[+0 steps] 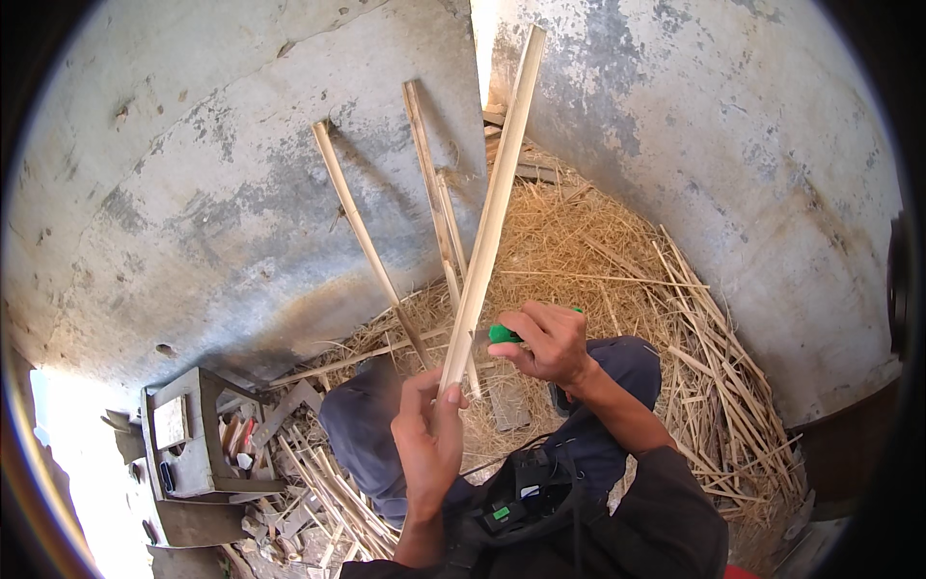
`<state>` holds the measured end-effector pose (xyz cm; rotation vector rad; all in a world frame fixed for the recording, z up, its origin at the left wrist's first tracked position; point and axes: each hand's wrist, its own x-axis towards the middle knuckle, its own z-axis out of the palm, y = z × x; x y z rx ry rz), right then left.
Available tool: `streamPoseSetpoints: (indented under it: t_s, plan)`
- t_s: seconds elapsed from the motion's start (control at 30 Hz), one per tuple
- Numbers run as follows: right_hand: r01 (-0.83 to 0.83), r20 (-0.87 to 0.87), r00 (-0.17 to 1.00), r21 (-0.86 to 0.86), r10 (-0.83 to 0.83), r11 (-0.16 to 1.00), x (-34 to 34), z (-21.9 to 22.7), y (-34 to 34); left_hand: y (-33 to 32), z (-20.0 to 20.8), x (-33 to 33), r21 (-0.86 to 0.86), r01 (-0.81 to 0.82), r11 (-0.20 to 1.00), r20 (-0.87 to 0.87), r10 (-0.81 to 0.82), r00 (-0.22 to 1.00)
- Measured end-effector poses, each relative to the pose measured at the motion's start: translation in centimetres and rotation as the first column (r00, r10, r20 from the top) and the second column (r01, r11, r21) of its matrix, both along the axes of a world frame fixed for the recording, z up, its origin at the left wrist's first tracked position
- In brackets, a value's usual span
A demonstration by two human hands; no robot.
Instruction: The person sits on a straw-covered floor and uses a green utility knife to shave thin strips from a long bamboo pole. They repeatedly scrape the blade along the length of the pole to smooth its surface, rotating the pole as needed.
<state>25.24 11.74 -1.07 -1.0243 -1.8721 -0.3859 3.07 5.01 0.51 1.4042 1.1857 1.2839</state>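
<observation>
Head view: left hand (427,449) at 6 o'clock pinches the lower end of a long pale split bamboo strip (492,207), which runs up toward 12. Right hand (552,340), just right of centre, is closed around a green-handled knife (502,334), blade against the strip. Two more pale bamboo slats (359,227) lean on the grey concrete wall (193,193) at 11. Straw shavings (598,251) cover the ground from 1 to 4.

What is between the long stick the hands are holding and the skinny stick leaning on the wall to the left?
In the head view, another split stick leans on the wall between the held stick and the thin leaning stick; straw lies below.
</observation>
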Motion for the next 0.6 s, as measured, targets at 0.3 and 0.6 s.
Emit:
streamPoseSetpoints:
  t_s: [0.3,0.6]
  plan:
    - [0.008,0.026,1.0,0.054,-0.01,0.998,-0.1,0.1,-0.3,-0.7,0.1,-0.5,0.005,-0.007,1.0,-0.054,0.007,0.999]
    - [0.087,-0.031,0.996,0.049,-0.086,0.995,0.8,0.5,0.2,-2.0,-1.1,-1.4,-0.011,-0.02,1.0,-0.124,0.018,0.992]
